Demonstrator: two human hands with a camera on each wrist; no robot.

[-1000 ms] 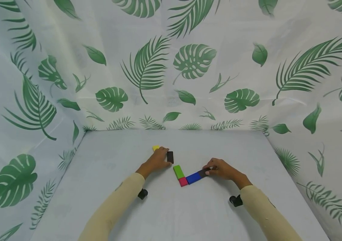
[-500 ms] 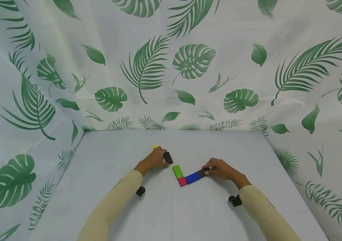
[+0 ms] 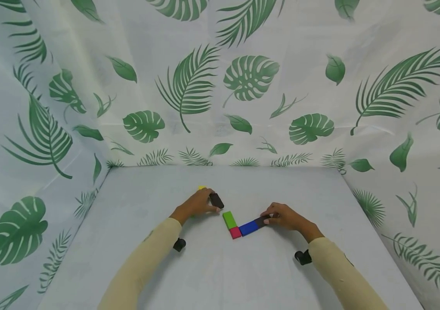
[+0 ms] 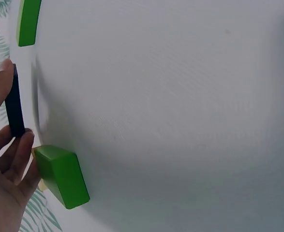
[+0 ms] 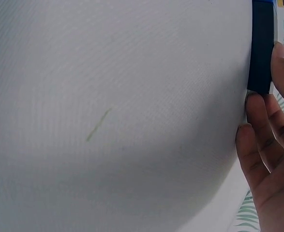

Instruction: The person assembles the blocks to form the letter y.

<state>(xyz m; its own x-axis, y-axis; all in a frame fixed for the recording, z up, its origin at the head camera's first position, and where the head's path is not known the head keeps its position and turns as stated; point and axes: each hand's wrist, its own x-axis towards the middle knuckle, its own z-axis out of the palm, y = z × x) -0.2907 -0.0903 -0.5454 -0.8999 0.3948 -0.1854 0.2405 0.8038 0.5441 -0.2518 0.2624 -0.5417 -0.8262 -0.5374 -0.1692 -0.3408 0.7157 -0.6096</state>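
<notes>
My left hand [image 3: 199,202] pinches a black block [image 3: 216,200] between thumb and fingertips. In the left wrist view this black block [image 4: 14,104] is held off the white surface, its shadow beside it. Just short of it lies a green block [image 3: 229,219], touching a pink-red block [image 3: 235,233] at its near end. From there a blue block [image 3: 248,228] slants up to the right, and a second dark block [image 3: 261,221] continues it. My right hand [image 3: 286,216] grips that dark block's outer end, thumb on one side, fingers at the tip.
A yellow block [image 3: 202,187] peeks out behind the left hand. Another green block [image 4: 62,176] stands beside the left fingers, mostly hidden in the head view. The white table [image 3: 220,271] meets leaf-patterned cloth walls [image 3: 258,125] at the back and sides.
The black block in my left hand has turned from upright to slanting, its top leaning left, as the hand shifted slightly left. The right hand and the joined blocks have stayed in place.
</notes>
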